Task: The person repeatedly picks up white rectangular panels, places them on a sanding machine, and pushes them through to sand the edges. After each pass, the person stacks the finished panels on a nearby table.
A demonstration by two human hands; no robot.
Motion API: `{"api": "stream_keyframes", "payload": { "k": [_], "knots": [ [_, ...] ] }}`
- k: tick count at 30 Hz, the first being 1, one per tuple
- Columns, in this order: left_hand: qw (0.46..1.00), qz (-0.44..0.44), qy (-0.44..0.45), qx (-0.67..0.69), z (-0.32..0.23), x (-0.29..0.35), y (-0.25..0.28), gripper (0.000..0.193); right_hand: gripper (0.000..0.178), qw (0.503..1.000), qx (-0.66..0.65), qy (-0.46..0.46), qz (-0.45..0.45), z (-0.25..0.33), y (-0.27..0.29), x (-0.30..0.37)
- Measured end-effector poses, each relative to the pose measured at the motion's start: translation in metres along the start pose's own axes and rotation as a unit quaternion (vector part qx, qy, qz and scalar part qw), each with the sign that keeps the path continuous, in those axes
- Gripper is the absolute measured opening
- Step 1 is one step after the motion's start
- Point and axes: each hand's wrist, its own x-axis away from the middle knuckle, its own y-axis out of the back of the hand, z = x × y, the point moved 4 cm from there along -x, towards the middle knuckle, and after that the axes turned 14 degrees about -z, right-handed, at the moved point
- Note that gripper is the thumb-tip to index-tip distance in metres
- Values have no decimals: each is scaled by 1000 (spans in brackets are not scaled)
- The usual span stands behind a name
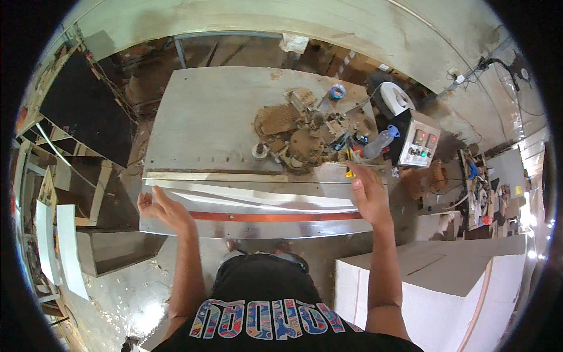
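A long, thin white strip [258, 196] lies lengthwise along the near side of the metal-topped table, bowed and seemingly folded or doubled. Close to its left end is my left hand [167, 212], fingers loosely bent and apart, with nothing visible in them. At the strip's right end is my right hand [370, 196], open, its fingers stretched away from me; whether the palm touches the strip is hidden. An orange-red band [275, 217] runs across the table between the strip and the near edge. Behind the strip, a pale flat bar [217, 177] lies parallel to it.
The table [199, 117] carries a dusty heap of brown blocks and tools [305, 141] at centre right. Beside it lie a plastic bottle [378, 144] and a roll of tape [337, 91]. A control box [419, 141] stands past the right edge. A large white block [410, 293] is near right.
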Motion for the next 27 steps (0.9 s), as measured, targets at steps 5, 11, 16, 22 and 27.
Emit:
{"api": "stream_keyframes", "payload": {
  "k": [5,11,16,22,27],
  "knots": [
    [934,198,-226,195,-126,75,-17,57,64,999,43,3,14,5,-1,0],
    [794,523,-172,258,-189,168,-77,100,55,999,50,-3,-4,10,4,1],
    [706,575,-413,-22,-173,208,-82,111,59,995,94,-16,-11,9,8,10],
    [719,614,-324,-24,-170,234,-87,127,61,993,96,-6,-62,7,11,14],
    [761,598,-248,45,-173,246,-86,129,55,993,86,-6,-82,8,13,17]
  ]
}}
